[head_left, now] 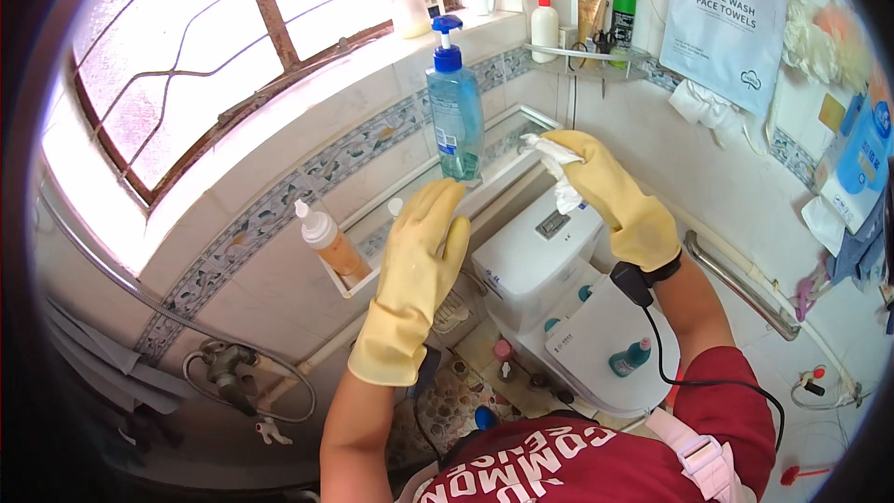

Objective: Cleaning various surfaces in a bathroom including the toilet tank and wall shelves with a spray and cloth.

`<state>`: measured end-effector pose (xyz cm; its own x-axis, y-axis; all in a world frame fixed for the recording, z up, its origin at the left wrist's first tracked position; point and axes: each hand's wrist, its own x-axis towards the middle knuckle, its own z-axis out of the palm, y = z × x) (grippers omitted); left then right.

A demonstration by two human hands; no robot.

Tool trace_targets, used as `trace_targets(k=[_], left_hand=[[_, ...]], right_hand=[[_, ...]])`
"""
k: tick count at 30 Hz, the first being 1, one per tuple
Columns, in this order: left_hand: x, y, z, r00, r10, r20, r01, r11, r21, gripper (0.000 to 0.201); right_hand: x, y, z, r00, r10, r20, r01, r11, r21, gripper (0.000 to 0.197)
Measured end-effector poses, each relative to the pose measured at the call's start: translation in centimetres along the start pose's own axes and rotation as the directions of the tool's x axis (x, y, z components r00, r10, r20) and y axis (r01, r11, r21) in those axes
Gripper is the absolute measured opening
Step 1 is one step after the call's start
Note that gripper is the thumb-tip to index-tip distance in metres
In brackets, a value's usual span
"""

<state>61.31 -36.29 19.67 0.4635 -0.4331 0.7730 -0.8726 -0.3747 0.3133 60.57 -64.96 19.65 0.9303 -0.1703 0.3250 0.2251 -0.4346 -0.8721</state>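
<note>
Yellow rubber gloves cover both my hands. My left hand [424, 256] is raised at the shelf's edge, fingers stretched out and thumb apart, with nothing seen in it. Its fingertips come close to the base of a blue pump bottle [454, 112]; whether they touch it I cannot tell. That bottle stands upright on a white-framed wall shelf [507, 186]. My right hand [605, 182] is closed on a crumpled white cloth [562, 168], held at the shelf's right end above the toilet tank. An orange foam-pump bottle [333, 244] sits at the shelf's left end.
Below the shelf is the white toilet tank [538, 247]; a small teal bottle [630, 357] rests on the toilet lid [596, 377]. A corner rack [582, 53] holds several bottles and tubes. A metal grab bar [740, 284] runs along the right wall. A tap [226, 371] with a hose is at left.
</note>
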Motion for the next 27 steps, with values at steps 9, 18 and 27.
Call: trace_targets(k=[9,18,27], left_hand=[[-1.0,1.0,-10.6,0.947,-0.237,-0.218,0.258,0.963,0.072,0.035],[1.2,-8.0,-20.7,0.892,0.155,-0.425,0.243,0.629,0.739,0.027],[0.5,-9.0,-20.9,0.939,0.086,-0.333,0.221,0.590,0.777,0.025]], right_hand=[[-1.0,-8.6,-1.6,0.980,-0.071,0.183,0.025,0.970,0.241,0.030],[4.3,-18.2,9.1,0.701,-0.666,0.254,0.711,0.679,-0.182,0.047],[17.1,-20.1,19.9,0.804,-0.418,0.423,0.587,0.676,-0.446,0.044]])
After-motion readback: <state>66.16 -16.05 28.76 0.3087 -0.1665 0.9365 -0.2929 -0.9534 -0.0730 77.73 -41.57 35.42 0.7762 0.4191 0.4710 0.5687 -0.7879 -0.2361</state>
